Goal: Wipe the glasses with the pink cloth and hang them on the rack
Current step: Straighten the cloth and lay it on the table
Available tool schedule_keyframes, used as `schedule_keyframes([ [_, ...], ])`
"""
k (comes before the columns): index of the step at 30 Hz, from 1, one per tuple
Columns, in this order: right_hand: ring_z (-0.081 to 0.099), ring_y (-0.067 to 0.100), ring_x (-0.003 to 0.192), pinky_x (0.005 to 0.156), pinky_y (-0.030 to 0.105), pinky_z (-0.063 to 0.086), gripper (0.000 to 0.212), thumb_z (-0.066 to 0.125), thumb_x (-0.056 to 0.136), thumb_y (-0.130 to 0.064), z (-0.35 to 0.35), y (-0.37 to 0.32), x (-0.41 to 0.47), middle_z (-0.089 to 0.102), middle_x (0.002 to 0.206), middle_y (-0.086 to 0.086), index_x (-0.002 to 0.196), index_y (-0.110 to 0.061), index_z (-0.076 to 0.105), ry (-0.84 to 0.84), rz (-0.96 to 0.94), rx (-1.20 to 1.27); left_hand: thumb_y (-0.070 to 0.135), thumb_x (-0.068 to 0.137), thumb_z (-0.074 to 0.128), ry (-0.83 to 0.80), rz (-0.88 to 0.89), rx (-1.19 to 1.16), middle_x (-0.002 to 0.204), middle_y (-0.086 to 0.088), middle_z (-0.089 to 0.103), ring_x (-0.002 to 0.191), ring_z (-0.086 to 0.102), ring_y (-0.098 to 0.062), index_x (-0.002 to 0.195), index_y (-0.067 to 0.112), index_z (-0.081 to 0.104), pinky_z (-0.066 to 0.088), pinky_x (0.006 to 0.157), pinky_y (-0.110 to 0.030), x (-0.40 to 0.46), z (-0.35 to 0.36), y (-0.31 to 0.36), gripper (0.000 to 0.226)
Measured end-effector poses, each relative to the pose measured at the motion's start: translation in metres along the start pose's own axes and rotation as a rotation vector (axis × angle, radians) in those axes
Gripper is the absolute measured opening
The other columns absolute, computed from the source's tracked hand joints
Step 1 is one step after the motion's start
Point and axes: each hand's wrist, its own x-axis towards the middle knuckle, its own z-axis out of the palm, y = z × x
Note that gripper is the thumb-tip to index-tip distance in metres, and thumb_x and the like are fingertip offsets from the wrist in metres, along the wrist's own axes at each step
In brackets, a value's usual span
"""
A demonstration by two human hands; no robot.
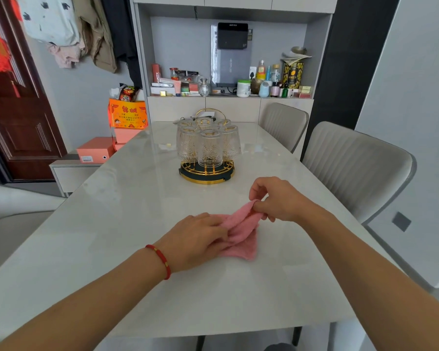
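A pink cloth (242,234) lies bunched on the white table (127,206) in front of me. My left hand (198,239) grips its near left part, fingers curled over the fabric. My right hand (276,200) pinches the cloth's upper right edge and lifts it slightly. Beyond them stands a round gold and dark rack (207,173) with a gold loop handle. Several clear embossed glasses (209,148) hang upside down on it.
Two grey padded chairs (352,165) stand along the table's right side. A shelf niche (228,79) crowded with bottles, tins and boxes is behind the table. Orange boxes (96,152) sit on a low cabinet at the left.
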Motion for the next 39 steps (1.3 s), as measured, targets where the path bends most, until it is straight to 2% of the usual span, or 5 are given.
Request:
schedule_keyframes([
  [10, 0.062, 0.022, 0.060, 0.048, 0.028, 0.049, 0.021, 0.075, 0.089, -0.005, -0.049, -0.032, -0.017, 0.073, 0.097, 0.006, 0.103, -0.013, 0.061, -0.093, -0.220, 0.265, 0.016, 0.082, 0.054, 0.260, -0.192, -0.288, 0.065, 0.017, 0.052, 0.062, 0.050, 0.001, 0.075, 0.020, 0.054, 0.038, 0.056, -0.012, 0.016, -0.085, -0.029, 0.009],
  [15, 0.053, 0.017, 0.056, 0.053, 0.028, 0.044, 0.008, 0.071, 0.093, -0.013, -0.086, -0.064, -0.020, 0.069, 0.077, 0.011, 0.100, -0.015, 0.074, -0.040, -0.330, 0.202, 0.015, 0.097, 0.050, 0.321, -0.246, -0.448, 0.064, 0.008, 0.052, 0.055, 0.046, -0.005, 0.081, 0.021, 0.055, 0.047, 0.051, -0.028, 0.029, -0.133, -0.035, 0.017],
  [20, 0.047, 0.004, 0.054, 0.052, 0.016, 0.039, 0.031, 0.068, 0.090, -0.046, -0.111, -0.097, -0.021, 0.064, 0.066, 0.012, 0.090, -0.018, 0.082, -0.026, -0.374, -0.042, 0.017, 0.105, 0.045, 0.385, -0.242, -0.371, 0.064, -0.001, 0.051, 0.053, 0.045, -0.010, 0.082, 0.020, 0.049, 0.041, 0.049, -0.033, 0.043, -0.169, -0.040, 0.023],
  [29, 0.054, 0.013, 0.062, 0.061, 0.034, 0.049, 0.032, 0.080, 0.085, -0.035, -0.128, -0.089, 0.012, 0.066, 0.074, 0.014, 0.071, -0.010, 0.066, 0.255, -0.358, -0.123, 0.026, 0.111, 0.038, 0.316, -0.273, -0.330, 0.077, -0.002, 0.060, 0.068, 0.060, -0.019, 0.089, 0.021, 0.050, 0.051, 0.064, -0.036, 0.073, -0.180, -0.059, 0.025],
  [39, 0.056, 0.013, 0.063, 0.062, 0.028, 0.051, 0.037, 0.078, 0.088, -0.029, -0.158, -0.053, 0.033, 0.064, 0.073, 0.017, 0.072, -0.001, 0.059, 0.506, -0.327, -0.053, 0.026, 0.109, 0.037, 0.458, -0.404, -0.651, 0.087, -0.006, 0.060, 0.083, 0.060, -0.029, 0.085, 0.020, 0.057, 0.057, 0.089, -0.055, 0.154, -0.143, -0.052, 0.032],
])
